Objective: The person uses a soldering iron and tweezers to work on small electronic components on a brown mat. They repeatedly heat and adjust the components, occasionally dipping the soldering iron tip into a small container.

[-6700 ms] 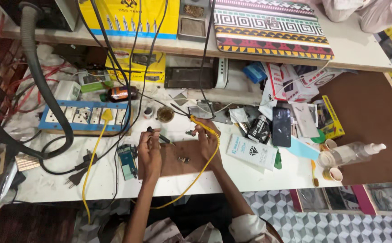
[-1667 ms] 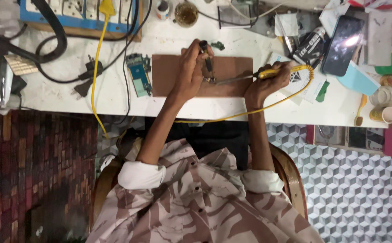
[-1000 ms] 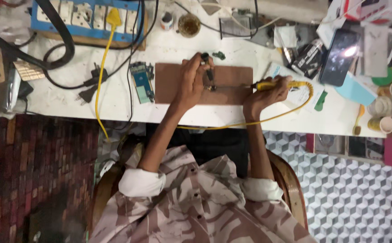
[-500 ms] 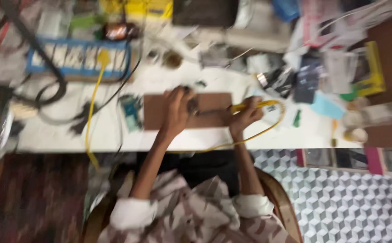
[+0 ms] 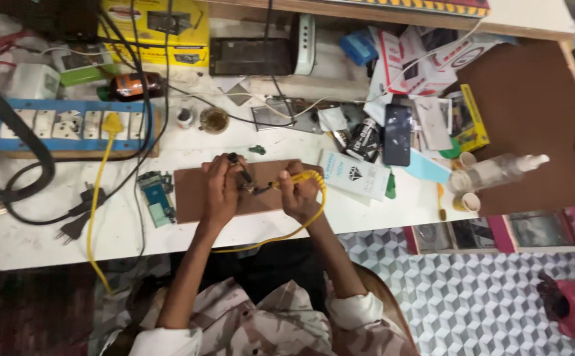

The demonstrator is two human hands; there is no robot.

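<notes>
Yellow-handled soldering iron (image 5: 294, 179) sits at frame centre, gripped in the right hand (image 5: 298, 192), its tip meeting a small dark part (image 5: 246, 185) pinched by the left hand (image 5: 220, 188) over the brown board (image 5: 191, 191). Farther up, at upper left, lies a blue power strip (image 5: 69, 125).

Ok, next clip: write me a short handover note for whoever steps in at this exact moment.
Left hand: holds a thin dark tool, tip down.
Right hand: grips the yellow-handled iron with its yellow cord, tip pointing left.
Both tips meet at a small part over the brown board.
A green circuit board lies left of it.
Done: nothing can be told.
Left: work at the part looks under way.
</notes>
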